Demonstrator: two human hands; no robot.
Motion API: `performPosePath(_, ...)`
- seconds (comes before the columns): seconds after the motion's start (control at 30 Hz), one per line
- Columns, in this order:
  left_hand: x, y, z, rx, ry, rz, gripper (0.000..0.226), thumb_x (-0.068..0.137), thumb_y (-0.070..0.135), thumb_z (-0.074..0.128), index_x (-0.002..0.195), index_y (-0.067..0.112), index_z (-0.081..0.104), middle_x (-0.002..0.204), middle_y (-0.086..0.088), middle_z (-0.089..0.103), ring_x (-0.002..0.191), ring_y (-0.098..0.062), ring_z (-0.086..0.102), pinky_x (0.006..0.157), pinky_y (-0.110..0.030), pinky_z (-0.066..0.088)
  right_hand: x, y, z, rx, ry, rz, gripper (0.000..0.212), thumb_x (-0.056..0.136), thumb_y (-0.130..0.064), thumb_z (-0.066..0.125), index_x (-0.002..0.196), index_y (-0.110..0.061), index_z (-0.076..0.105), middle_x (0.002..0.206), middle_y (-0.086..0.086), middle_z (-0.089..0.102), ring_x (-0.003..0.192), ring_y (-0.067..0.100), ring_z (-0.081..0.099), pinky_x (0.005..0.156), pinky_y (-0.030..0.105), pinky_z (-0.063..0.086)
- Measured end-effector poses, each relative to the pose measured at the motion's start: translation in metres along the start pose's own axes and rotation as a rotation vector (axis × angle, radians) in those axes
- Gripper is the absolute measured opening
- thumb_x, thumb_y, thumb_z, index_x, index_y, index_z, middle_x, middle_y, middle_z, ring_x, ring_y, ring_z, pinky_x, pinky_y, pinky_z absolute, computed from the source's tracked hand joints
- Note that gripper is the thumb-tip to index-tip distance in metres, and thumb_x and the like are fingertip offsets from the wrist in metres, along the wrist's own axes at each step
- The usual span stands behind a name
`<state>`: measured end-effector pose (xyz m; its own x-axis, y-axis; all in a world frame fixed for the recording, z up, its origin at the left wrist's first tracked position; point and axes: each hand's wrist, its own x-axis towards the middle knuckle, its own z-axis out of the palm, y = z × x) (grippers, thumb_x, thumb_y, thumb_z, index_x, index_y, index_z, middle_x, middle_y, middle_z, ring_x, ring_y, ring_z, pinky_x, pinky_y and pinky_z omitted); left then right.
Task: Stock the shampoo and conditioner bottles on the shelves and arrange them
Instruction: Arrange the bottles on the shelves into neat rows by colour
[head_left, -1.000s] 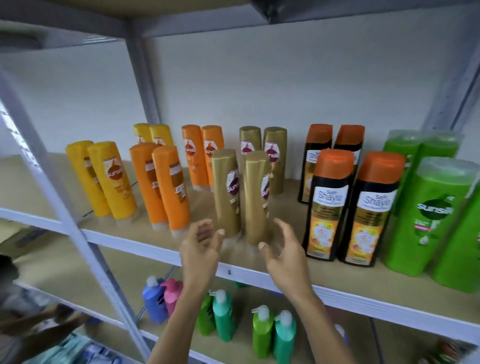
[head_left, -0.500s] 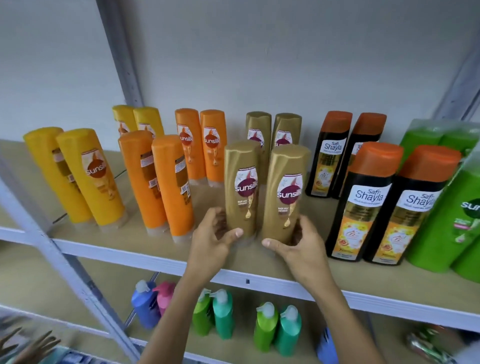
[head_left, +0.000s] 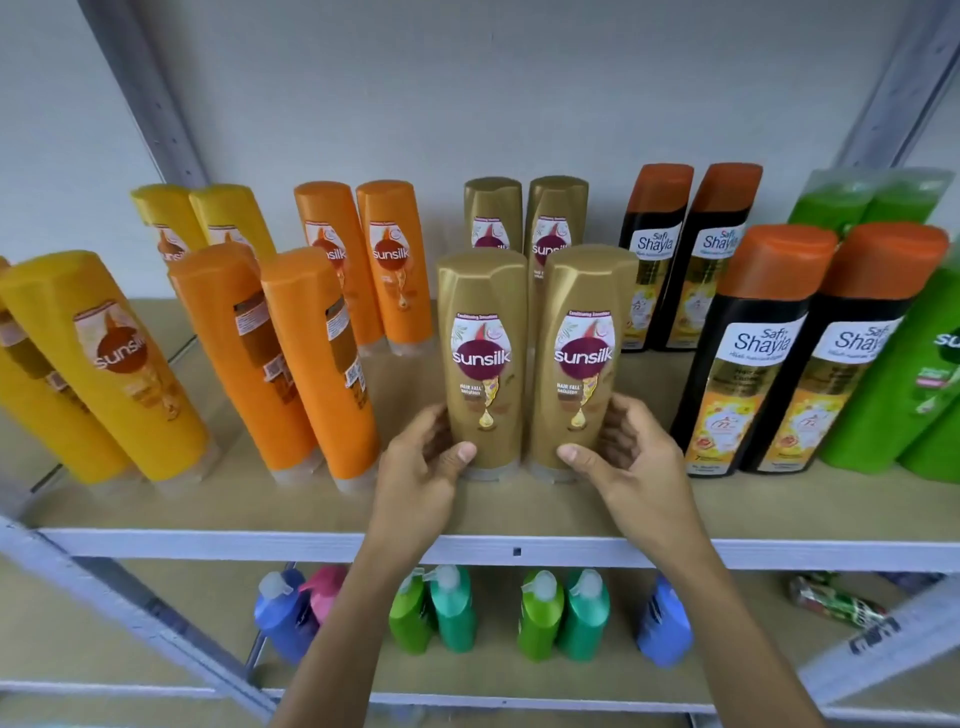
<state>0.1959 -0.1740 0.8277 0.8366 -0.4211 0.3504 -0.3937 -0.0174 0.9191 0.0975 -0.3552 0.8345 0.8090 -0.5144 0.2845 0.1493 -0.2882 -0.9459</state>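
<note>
Standing upright on the shelf (head_left: 311, 512), two gold bottles are being gripped: left hand (head_left: 423, 470) curling fingers round the left gold bottle (head_left: 480, 358), right hand (head_left: 631, 460) round the right gold bottle (head_left: 582, 358).

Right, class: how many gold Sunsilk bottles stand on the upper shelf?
4. Two front gold bottles and, one in each of the hands; two back gold bottles and directly behind. None appear hidden.

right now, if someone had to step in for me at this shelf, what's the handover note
Left hand grips the base of the left front gold bottle; right hand grips the right front gold bottle. Both stand upright near the shelf edge, labels forward.
Done: yellow, orange, gold, black and green bottles stand in paired rows.
Left: release the gold pair, then turn the front orange bottles, whose back labels show.
</note>
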Motion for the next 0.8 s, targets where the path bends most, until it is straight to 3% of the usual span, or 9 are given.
performPosePath(0.13, 0.000, 0.001, -0.001, -0.010, -0.021, 0.000, 0.036, 0.090, -0.006, 0.055, 0.120, 0.012, 0.058, 0.115, 0.006, 0.068, 0.111, -0.005, 0.061, 0.093, -0.018, 0.048, 0.000, 0.001, 0.001, 0.000, 0.019, 0.003, 0.053, 0.074, -0.004, 0.080, 0.116, -0.023, 0.055, 0.106, -0.008, 0.069, 0.097, 0.004, 0.067, 0.087, 0.019, 0.052)
performPosePath(0.53, -0.005, 0.010, 0.001, 0.034, -0.030, -0.052, 0.039, 0.094, -0.002, 0.051, 0.120, 0.027, 0.053, 0.123, 0.008, 0.063, 0.119, -0.005, 0.056, 0.099, -0.025, 0.045, 0.000, -0.002, -0.001, -0.052, 0.011, -0.010, 0.053, 0.071, -0.021, 0.084, 0.114, -0.027, 0.054, 0.104, -0.013, 0.068, 0.093, -0.001, 0.065, 0.082, 0.023, 0.055)
performPosePath(0.67, -0.010, 0.016, 0.003, 0.067, -0.017, -0.074, 0.040, 0.094, -0.004, 0.049, 0.124, 0.022, 0.051, 0.121, 0.009, 0.063, 0.116, -0.002, 0.057, 0.094, -0.018, 0.046, 0.001, -0.002, -0.006, -0.032, -0.018, -0.015, 0.052, 0.070, -0.020, 0.085, 0.111, -0.025, 0.055, 0.103, -0.006, 0.069, 0.092, 0.002, 0.066, 0.080, 0.024, 0.056)
performPosePath(0.8, -0.020, 0.017, 0.006, 0.093, 0.069, -0.120, 0.050, 0.090, -0.009, 0.052, 0.136, 0.010, 0.046, 0.124, -0.003, 0.064, 0.116, -0.011, 0.059, 0.094, -0.021, 0.049, -0.002, 0.000, -0.012, -0.042, -0.070, 0.011, 0.060, 0.068, -0.025, 0.086, 0.119, -0.020, 0.055, 0.108, -0.005, 0.068, 0.094, 0.004, 0.064, 0.081, 0.021, 0.054)
